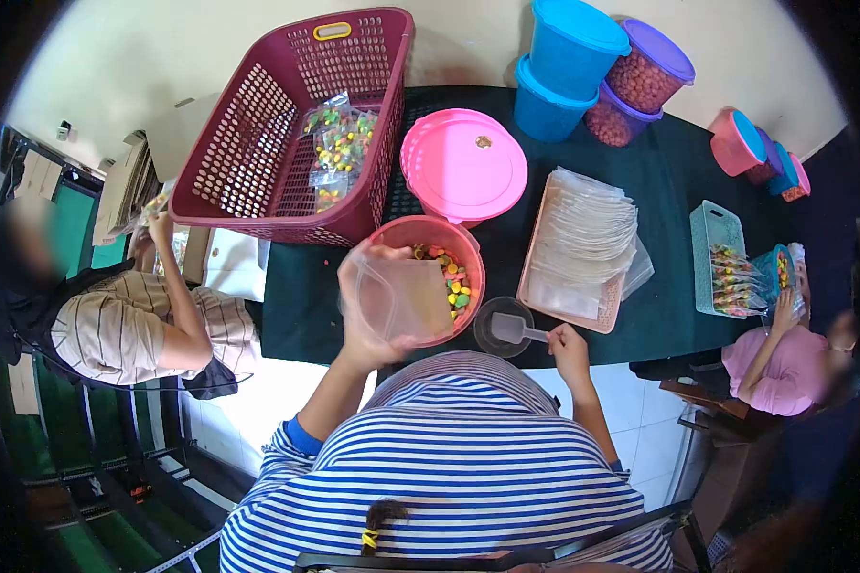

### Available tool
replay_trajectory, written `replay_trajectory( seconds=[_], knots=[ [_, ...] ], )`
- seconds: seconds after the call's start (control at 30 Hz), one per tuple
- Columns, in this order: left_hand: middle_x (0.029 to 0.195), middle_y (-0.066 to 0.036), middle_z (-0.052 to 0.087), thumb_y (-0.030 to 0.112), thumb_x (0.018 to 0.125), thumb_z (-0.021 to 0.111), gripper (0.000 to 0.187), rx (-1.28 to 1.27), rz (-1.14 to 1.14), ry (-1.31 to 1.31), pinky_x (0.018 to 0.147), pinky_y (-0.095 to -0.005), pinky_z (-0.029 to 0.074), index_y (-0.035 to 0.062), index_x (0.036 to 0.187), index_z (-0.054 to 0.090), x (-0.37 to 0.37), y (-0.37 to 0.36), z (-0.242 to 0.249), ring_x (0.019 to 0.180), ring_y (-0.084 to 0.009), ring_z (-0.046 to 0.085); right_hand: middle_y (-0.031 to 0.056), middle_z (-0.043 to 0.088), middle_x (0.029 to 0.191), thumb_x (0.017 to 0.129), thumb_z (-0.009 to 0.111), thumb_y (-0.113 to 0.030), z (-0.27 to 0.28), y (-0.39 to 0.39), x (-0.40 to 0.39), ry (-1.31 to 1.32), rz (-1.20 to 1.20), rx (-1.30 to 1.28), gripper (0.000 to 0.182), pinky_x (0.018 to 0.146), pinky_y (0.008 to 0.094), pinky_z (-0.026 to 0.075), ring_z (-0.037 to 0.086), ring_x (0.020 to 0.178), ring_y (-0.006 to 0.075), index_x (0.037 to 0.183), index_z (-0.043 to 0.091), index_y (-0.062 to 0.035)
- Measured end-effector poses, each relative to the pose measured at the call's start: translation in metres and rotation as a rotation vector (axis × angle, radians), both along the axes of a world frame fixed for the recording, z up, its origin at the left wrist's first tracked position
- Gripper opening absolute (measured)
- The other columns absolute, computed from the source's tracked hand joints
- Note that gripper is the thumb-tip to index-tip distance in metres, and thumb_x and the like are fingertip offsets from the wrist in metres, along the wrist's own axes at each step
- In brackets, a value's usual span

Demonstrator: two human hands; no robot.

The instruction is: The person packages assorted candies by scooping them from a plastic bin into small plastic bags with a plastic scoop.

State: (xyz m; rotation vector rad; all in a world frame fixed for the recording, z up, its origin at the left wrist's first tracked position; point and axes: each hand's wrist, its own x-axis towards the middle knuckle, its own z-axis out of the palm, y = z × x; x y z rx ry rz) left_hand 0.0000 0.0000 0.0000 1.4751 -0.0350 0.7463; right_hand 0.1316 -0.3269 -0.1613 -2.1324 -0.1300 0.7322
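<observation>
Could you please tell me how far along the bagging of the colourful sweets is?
Already done, it seems: filled bags lie in the maroon basket.
In hand: the left hand holds an apparently unfilled clear bag over the pink tub; the right hand holds a scoop.
Left: loose sweets in the tub and many flat bags, so it looks only partway through.

The basket (287,225) stands left of the lidded tub (463,164), behind the bowl (472,253).
</observation>
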Motion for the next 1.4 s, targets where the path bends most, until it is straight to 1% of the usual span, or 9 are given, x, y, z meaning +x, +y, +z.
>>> replay_trajectory(
  seconds=[0.07, 0.2, 0.3, 0.63, 0.73, 0.93, 1.1, 1.23, 1.4],
  knots=[
    [0.130, -0.013, 0.046, 0.045, 0.064, 0.089, 0.112, -0.284, 0.012, -0.046, 0.109, -0.0478, 0.037, 0.0070, 0.147, 0.023, 0.002, 0.003, 0.005, 0.127, -0.0309, 0.048, 0.0088, 0.065, 0.075, 0.092, 0.064, -0.012, 0.042, 0.008, -0.007, -0.312, 0.019, 0.024, 0.011, 0.062, 0.0294, 0.047, 0.060, 0.068, 0.0136, 0.088, 0.062, -0.0020],
    [0.129, -0.012, 0.047, 0.037, 0.062, 0.091, 0.112, -0.177, 0.122, 0.016, 0.108, -0.0479, 0.038, 0.0068, 0.146, 0.024, 0.001, 0.017, 0.004, 0.127, -0.0302, 0.048, 0.0086, 0.062, 0.077, 0.095, 0.060, -0.012, 0.102, 0.014, -0.009, -0.714, -0.011, 0.220, 0.014, 0.060, 0.0268, 0.044, 0.056, 0.066, 0.0118, 0.088, 0.060, -0.0002],
    [0.125, -0.014, 0.051, 0.015, 0.057, 0.090, 0.093, 0.961, 0.407, 0.108, 0.112, -0.0564, 0.032, 0.0086, 0.135, 0.040, -0.003, 0.016, 0.014, 0.119, -0.0346, 0.052, 0.0062, 0.057, 0.081, 0.099, 0.054, -0.014, 0.156, 0.019, -0.018, -0.673, -0.165, 0.805, 0.017, 0.058, 0.0229, 0.040, 0.049, 0.063, 0.0094, 0.091, 0.056, 0.0015],
    [0.106, -0.010, 0.063, 0.015, 0.054, 0.085, 0.067, 0.979, 0.218, 0.172, 0.101, -0.0508, 0.042, 0.0075, 0.115, 0.059, 0.009, -0.040, 0.021, 0.103, -0.0305, 0.060, 0.0107, 0.056, 0.066, 0.085, 0.071, -0.014, 0.179, 0.103, -0.036, -0.882, 0.446, 0.583, 0.012, 0.048, 0.0372, 0.040, 0.053, 0.054, 0.0270, 0.086, 0.063, -0.0049],
    [0.100, -0.007, 0.066, 0.015, 0.060, 0.080, 0.047, 0.947, 0.084, 0.172, 0.080, -0.0397, 0.050, 0.0073, 0.103, 0.063, 0.008, -0.047, 0.016, 0.093, -0.0265, 0.062, 0.0107, 0.059, 0.069, 0.082, 0.073, -0.014, 0.171, 0.118, -0.040, -0.938, 0.485, 0.641, 0.014, 0.049, 0.0368, 0.041, 0.054, 0.055, 0.0276, 0.085, 0.063, -0.0052],
    [0.102, -0.010, 0.066, 0.016, 0.059, 0.082, 0.054, 0.848, -0.082, 0.378, 0.083, -0.0415, 0.048, 0.0082, 0.108, 0.062, -0.002, -0.023, 0.037, 0.097, -0.0298, 0.063, 0.0066, 0.061, 0.068, 0.074, 0.078, -0.020, 0.194, 0.097, -0.016, -1.123, 0.711, 0.660, 0.021, 0.045, 0.0318, 0.038, 0.053, 0.053, 0.0206, 0.081, 0.064, -0.0065],
    [0.106, -0.009, 0.066, 0.017, 0.058, 0.082, 0.056, 0.881, -0.423, 0.603, 0.085, -0.0424, 0.046, 0.0081, 0.110, 0.062, -0.004, -0.038, 0.039, 0.100, -0.0300, 0.063, -0.0017, 0.058, 0.100, 0.067, 0.081, -0.025, 0.173, 0.114, -0.031, -1.128, 0.845, 0.563, 0.022, 0.078, 0.0398, 0.037, 0.047, 0.088, 0.0212, 0.087, 0.073, -0.0193],
    [0.105, -0.009, 0.066, 0.020, 0.055, 0.084, 0.062, 0.619, -0.223, 0.504, 0.098, -0.0418, 0.040, 0.0098, 0.111, 0.062, -0.025, -0.006, 0.040, 0.103, -0.0304, 0.061, 0.0030, 0.051, 0.093, 0.073, 0.079, -0.036, 0.196, 0.103, -0.019, -1.150, 0.615, 0.496, 0.020, 0.077, 0.0398, 0.037, 0.047, 0.087, 0.0235, 0.082, 0.074, -0.0188],
    [0.106, -0.011, 0.067, 0.011, 0.061, 0.081, 0.055, 0.513, 0.211, 0.651, 0.087, -0.0372, 0.051, 0.0055, 0.112, 0.062, -0.062, 0.052, 0.011, 0.098, -0.0301, 0.065, 0.0068, 0.055, 0.088, 0.078, 0.076, -0.030, 0.201, 0.118, -0.010, -1.049, 0.339, 0.487, 0.021, 0.072, 0.0379, 0.041, 0.050, 0.083, 0.0262, 0.081, 0.072, -0.0097]
  ],
)
